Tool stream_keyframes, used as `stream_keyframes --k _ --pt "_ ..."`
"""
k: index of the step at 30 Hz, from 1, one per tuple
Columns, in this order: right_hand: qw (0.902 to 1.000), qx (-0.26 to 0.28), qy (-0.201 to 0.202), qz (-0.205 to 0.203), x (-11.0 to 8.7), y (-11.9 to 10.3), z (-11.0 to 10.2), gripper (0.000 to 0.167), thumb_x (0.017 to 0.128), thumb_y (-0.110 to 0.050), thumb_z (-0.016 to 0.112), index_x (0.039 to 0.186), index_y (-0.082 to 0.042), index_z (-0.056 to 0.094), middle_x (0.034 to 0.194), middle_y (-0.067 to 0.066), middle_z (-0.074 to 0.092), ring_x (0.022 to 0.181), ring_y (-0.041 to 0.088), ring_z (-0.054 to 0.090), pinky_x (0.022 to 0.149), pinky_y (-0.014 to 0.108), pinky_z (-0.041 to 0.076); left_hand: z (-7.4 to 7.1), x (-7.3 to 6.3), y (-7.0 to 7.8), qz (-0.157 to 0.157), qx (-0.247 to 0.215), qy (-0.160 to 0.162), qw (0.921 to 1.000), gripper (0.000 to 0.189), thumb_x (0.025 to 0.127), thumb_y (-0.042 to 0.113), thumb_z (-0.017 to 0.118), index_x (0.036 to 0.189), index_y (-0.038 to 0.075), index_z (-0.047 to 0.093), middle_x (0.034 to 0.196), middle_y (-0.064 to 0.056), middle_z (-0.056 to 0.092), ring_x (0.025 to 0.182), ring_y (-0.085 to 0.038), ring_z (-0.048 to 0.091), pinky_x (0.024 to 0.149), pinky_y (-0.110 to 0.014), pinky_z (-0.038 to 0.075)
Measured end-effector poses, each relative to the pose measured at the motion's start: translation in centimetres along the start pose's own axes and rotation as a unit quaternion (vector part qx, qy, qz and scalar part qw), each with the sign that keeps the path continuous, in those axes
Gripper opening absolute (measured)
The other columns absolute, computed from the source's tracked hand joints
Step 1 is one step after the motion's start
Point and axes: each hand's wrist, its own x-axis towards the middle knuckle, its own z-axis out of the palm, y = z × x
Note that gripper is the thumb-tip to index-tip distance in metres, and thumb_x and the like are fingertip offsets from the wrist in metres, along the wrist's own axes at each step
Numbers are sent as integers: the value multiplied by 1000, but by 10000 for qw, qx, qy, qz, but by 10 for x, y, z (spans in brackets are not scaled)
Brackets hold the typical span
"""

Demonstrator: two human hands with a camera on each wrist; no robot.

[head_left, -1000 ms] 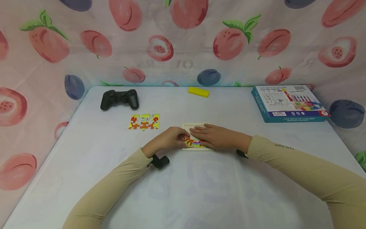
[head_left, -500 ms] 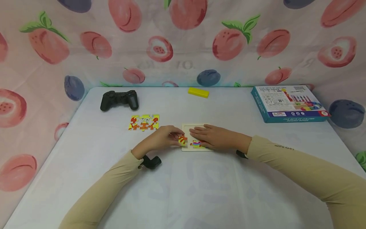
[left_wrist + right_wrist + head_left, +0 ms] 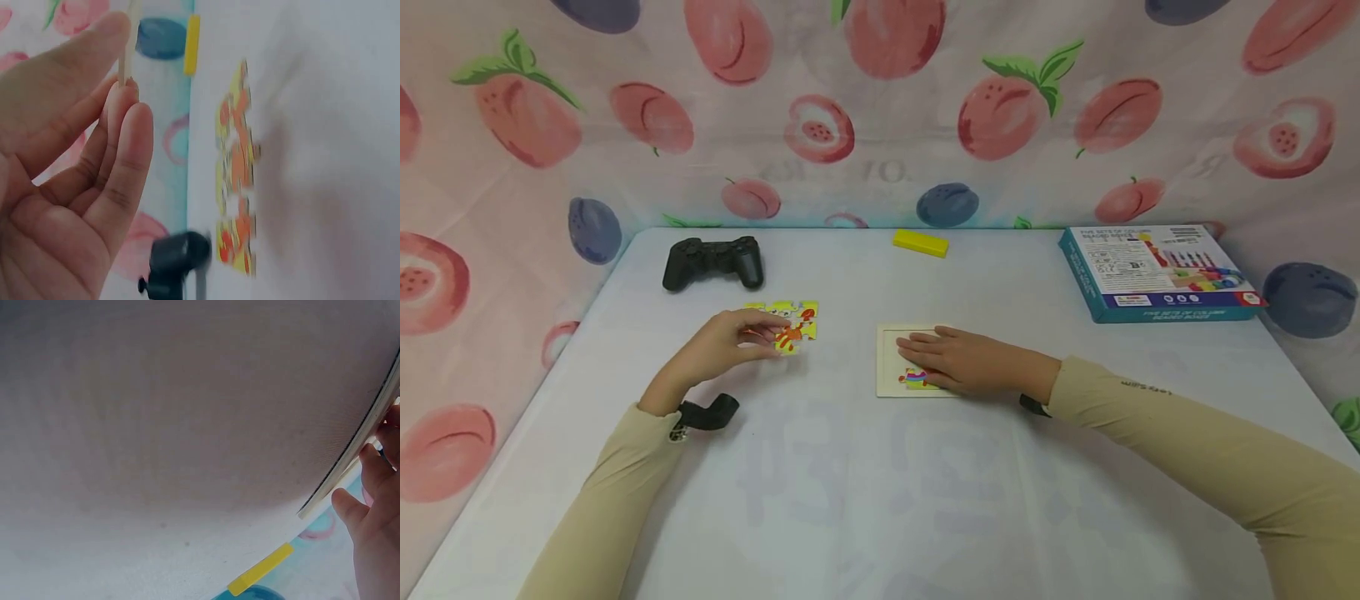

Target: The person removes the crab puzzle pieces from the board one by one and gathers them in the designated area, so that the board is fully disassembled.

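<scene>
My left hand [image 3: 730, 340] pinches a puzzle piece [image 3: 788, 340] with an orange print on yellow, held over the near edge of a joined group of crab-patterned puzzle pieces [image 3: 808, 315]. In the left wrist view the held piece [image 3: 125, 59] appears edge-on between thumb and fingers, apart from the group [image 3: 240, 162]. My right hand [image 3: 962, 358] lies with fingers extended across a pale wooden puzzle tray [image 3: 889, 346], covering its right part. A piece with a rainbow print [image 3: 916, 379] shows in the tray beside that hand, partly hidden.
A black game controller [image 3: 713, 262] lies at the back left. A yellow block [image 3: 921, 242] is near the table's back edge. The teal-sided bead-set box [image 3: 1165, 271] occupies the back right. Behind the table hangs a fruit-print cloth [image 3: 880, 125].
My left hand has lifted an orange-and-yellow puzzle piece out of the tray and carried it left to the joined pieces. My right hand has stayed on the tray.
</scene>
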Motion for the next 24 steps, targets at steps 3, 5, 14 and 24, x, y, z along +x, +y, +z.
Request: stream_keyframes --k 3,5,14,24 --pt "10000 77 -10 1 0 -1 -1 55 102 -35 34 150 -13 19 157 3 21 145 19 21 116 45 20 -9 -6 -12 -130 85 27 9999 42 77 8 75 117 2 64 98 -9 66 87 -11 58 83 -21 51" --pt "9999 126 -35 13 0 -1 0 56 102 -36 34 151 -14 18 157 2 21 145 19 20 116 45 20 -13 -9 -20 -248 174 -5 9995 42 77 9 76 117 1 64 97 -9 66 86 -8 58 82 -19 51" --pt "10000 -22 -44 -21 -1 0 0 56 102 -35 34 151 -14 17 157 2 20 145 19 20 116 45 20 -20 -17 -41 -430 559 -207 9973 37 78 7 75 113 -1 66 95 -11 68 83 -11 61 77 -22 51" --pt "9981 -530 120 -280 -1 0 0 56 101 -32 39 150 -10 22 156 6 24 144 22 24 114 46 24 -24 -23 -50 -719 867 -302 9932 39 76 14 77 112 3 67 96 -9 68 82 -7 59 73 -18 49"
